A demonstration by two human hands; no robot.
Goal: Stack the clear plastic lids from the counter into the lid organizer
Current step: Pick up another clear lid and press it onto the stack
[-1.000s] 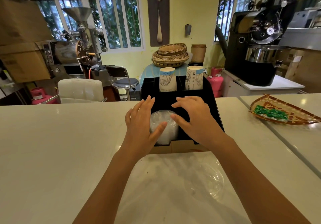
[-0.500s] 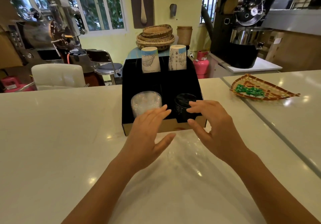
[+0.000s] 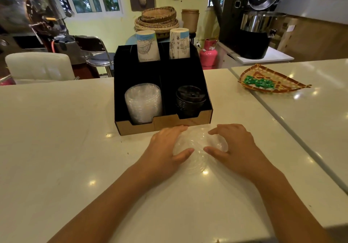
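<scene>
A black lid organizer [image 3: 207, 108] with a cardboard front stands on the white counter. Its front left slot holds a stack of clear plastic lids [image 3: 144, 102]. Just in front of the organizer, clear lids [image 3: 198, 144] lie on the counter, hard to make out against the white top. My left hand [image 3: 165, 146] curls around their left side and my right hand [image 3: 233, 144] around their right side, fingers and thumbs touching the rims. I cannot tell how many lids lie between my hands.
The organizer's front right slot holds black lids [image 3: 190, 99]; two stacks of paper cups [image 3: 147, 45] stand in its back slots. A woven tray [image 3: 273, 81] with green packets sits on the counter at the right. A seam [image 3: 282, 118] splits the counter there.
My hands pulled back from the clear stack in the organizer and came down onto the clear lids on the counter. The view tilted downward.
</scene>
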